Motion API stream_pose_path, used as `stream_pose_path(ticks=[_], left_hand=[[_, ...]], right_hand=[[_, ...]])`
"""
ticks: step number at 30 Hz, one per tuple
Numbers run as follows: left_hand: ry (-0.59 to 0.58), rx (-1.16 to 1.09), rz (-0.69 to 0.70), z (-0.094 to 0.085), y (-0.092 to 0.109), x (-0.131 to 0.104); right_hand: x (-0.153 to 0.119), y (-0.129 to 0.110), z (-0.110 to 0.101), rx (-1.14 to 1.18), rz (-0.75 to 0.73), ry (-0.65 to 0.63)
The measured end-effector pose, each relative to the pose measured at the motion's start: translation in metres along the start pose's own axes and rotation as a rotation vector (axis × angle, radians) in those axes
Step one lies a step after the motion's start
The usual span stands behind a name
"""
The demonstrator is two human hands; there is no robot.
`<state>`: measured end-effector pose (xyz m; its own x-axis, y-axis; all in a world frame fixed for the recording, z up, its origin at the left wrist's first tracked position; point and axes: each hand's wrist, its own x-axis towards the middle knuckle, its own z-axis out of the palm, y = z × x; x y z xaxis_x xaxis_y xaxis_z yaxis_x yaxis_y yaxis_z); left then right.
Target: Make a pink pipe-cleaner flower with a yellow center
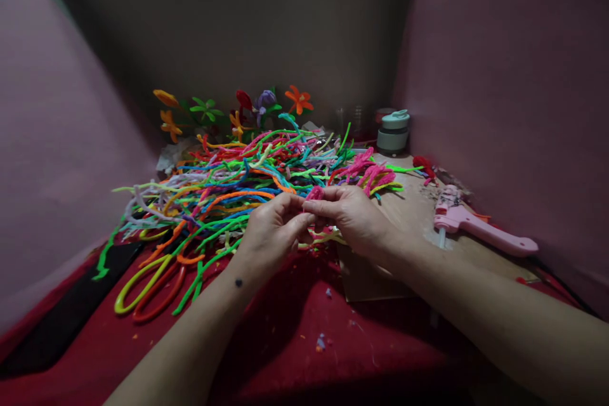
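At the near edge of the heap of fuzzy stems (pixel 238 195), the left hand (pixel 273 228) and right hand (pixel 359 219) both pinch a pink fuzzy piece (pixel 314 193), presumably because something so small needs steadying from two sides.

Dim light, shadowed red cloth (pixel 295 317)
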<state>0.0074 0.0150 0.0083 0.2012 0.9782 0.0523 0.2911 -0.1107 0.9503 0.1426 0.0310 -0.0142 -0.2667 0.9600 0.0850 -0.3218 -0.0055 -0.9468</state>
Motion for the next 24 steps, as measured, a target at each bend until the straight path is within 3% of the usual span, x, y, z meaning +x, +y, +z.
stream_pose_path(ticks=[5,13,24], left_hand=[[0.006,0.06,-0.061,-0.0015,-0.0018,0.0],[-0.154,0.121,-0.156,-0.008,0.003,0.0023],[-0.044,0.048,-0.078,-0.0029,-0.001,0.002]], right_hand=[[0.001,-0.001,-0.0019,-0.031,-0.068,0.069],[0.0042,0.0023,-0.0045,0.18,0.038,0.046],[0.0048,0.0007,-0.0047,0.03,-0.072,0.103]])
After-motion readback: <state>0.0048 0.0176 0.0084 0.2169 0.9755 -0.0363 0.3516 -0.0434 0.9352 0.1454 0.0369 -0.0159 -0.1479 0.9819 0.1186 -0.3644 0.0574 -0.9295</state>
